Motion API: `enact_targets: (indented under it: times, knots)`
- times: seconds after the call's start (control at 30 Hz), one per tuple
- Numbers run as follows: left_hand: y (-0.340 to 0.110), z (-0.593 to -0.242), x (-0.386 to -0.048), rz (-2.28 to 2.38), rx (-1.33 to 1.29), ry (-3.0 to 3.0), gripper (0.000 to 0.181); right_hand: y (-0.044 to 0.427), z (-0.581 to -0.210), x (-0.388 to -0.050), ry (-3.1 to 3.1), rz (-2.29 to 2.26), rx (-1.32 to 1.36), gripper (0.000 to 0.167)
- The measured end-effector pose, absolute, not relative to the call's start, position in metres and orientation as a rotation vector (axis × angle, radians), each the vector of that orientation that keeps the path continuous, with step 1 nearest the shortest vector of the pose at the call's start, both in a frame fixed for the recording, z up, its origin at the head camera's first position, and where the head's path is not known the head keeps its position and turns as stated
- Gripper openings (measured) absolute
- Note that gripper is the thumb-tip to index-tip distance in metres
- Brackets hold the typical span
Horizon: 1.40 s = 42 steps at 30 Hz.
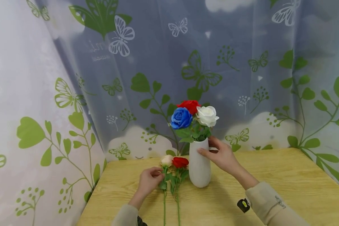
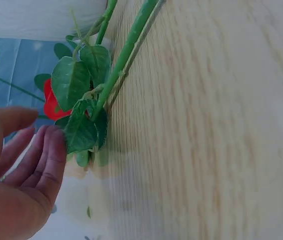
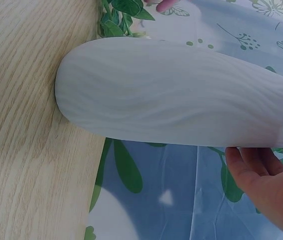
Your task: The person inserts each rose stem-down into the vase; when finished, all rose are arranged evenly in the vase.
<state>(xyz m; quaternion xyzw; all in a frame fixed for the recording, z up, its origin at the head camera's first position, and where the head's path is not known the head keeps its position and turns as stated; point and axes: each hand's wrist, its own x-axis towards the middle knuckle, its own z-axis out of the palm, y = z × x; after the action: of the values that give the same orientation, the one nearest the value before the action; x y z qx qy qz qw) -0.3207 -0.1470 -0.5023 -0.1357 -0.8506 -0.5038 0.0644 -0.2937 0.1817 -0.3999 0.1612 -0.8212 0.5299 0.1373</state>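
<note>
A white vase (image 1: 200, 169) stands upright on the table, holding a blue rose (image 1: 181, 118), a red rose (image 1: 188, 106) and a white rose (image 1: 207, 116). My right hand (image 1: 224, 158) grips the vase near its rim, thumb in front and fingers behind; the right wrist view shows the rippled vase wall (image 3: 171, 92). Left of the vase, a pale cream rose (image 1: 166, 160) and another red rose (image 1: 180, 162) lie with their stems toward me. My left hand (image 1: 149, 181) is beside the cream rose's stem. Its fingertips are at a green leaf (image 2: 80, 131), thumb apart from the fingers.
The wooden table (image 1: 277, 175) runs back to a curtain (image 1: 158, 62) printed with butterflies and leaves. A small black object with a yellow-green mark (image 1: 244, 205) is by the right sleeve's cuff.
</note>
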Motion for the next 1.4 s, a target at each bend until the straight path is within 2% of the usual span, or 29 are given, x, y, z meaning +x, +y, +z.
enact_targets:
  times: [0.23,0.37,0.77,1.2,1.4]
  knots:
    - [-0.143,-0.506,-0.319,-1.312,-0.67,-2.684,0.022,0.182,-0.401,-0.294,-2.385,1.539,0.463,0.054]
    - [-0.14,-0.509,-0.317,-1.223,-0.71,-2.678,0.019,0.181,-0.402,-0.294,-2.384,1.544,0.464,0.054]
    - [-0.129,-0.497,-0.314,-1.351,-0.605,-2.606,0.02,0.181,-0.402,-0.295,-2.376,1.543,0.467,0.055]
    - [-0.136,-0.509,-0.313,-1.175,-0.262,-2.601,0.022,0.181,-0.403,-0.295,-2.38,1.545,0.47,0.053]
    - [-0.14,-0.508,-0.314,-1.104,-0.261,-2.673,0.024,0.182,-0.401,-0.295,-2.367,1.535,0.471,0.053]
